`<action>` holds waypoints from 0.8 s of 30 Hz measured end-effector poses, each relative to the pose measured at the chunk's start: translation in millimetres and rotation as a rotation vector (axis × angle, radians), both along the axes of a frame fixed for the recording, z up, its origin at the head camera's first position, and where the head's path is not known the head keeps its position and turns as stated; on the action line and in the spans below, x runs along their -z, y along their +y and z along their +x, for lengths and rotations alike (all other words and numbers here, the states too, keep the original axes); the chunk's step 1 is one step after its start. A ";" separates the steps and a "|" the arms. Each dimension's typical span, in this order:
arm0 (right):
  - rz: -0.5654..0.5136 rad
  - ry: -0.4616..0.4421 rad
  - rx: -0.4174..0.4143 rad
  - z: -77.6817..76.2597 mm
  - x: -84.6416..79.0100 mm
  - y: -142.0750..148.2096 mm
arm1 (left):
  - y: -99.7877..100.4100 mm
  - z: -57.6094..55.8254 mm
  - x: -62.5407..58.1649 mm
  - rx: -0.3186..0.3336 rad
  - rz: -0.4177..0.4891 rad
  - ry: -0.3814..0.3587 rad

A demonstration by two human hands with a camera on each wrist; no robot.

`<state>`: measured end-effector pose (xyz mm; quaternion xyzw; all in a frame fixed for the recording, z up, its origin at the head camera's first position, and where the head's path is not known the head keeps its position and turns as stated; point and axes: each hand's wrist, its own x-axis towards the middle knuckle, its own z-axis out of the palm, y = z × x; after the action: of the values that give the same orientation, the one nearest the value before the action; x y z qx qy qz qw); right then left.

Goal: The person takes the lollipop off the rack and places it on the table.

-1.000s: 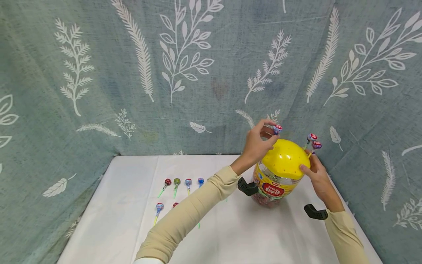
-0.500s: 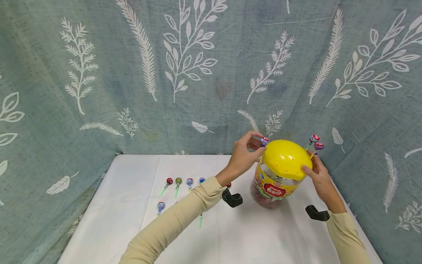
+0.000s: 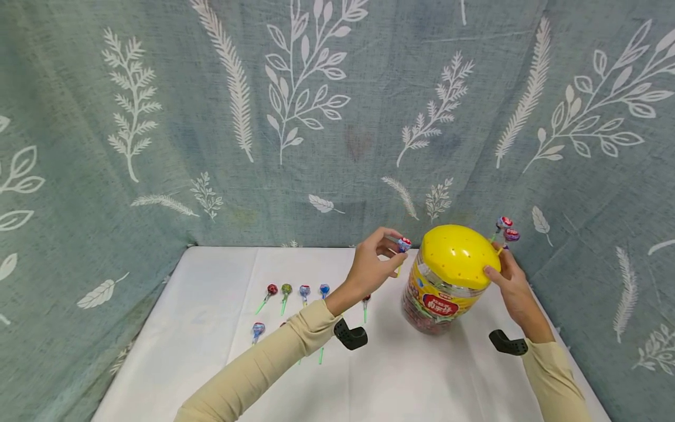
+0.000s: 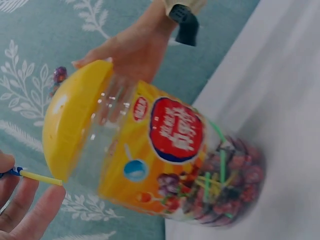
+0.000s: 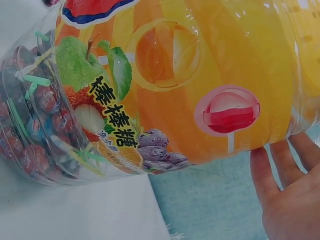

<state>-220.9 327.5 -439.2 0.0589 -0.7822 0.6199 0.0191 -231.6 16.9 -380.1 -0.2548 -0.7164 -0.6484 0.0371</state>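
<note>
My left hand (image 3: 369, 264) pinches a lollipop (image 3: 404, 244) with a blue and red wrapper, just left of a big clear jar (image 3: 437, 302). Its yellow stick (image 4: 40, 177) shows in the left wrist view, pointing toward the domed yellow lid (image 3: 459, 255), which is dotted with small holes. Gripping the jar's top from the right is my right hand (image 3: 517, 293), thumb on the lid's edge. Up close, its fingers (image 5: 285, 170) lie against the jar wall. Two lollipops (image 3: 511, 235) stand up at the lid's right edge. More lollipops (image 5: 40, 115) fill the jar's bottom.
Several lollipops lie in rows on the white tablecloth (image 3: 411, 375), among them a dark red one (image 3: 271, 289), a green one (image 3: 286, 289) and a blue one (image 3: 324, 289). My left sleeve (image 3: 263, 363) covers some. A leaf-patterned curtain (image 3: 348, 146) stands behind.
My left hand has drawn back from above the lid, moving left and down with the lollipop still pinched. My right hand keeps its hold on the jar.
</note>
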 end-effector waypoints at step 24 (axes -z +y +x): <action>-0.024 0.000 0.008 -0.1 0.9 0.4 | -38.9 27.1 36.5 -0.002 -0.033 -0.184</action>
<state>-220.9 327.9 -440.1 0.0556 -0.7750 0.6291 0.0221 -204.5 -22.1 -416.6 -0.1941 -0.7275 -0.6572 -0.0323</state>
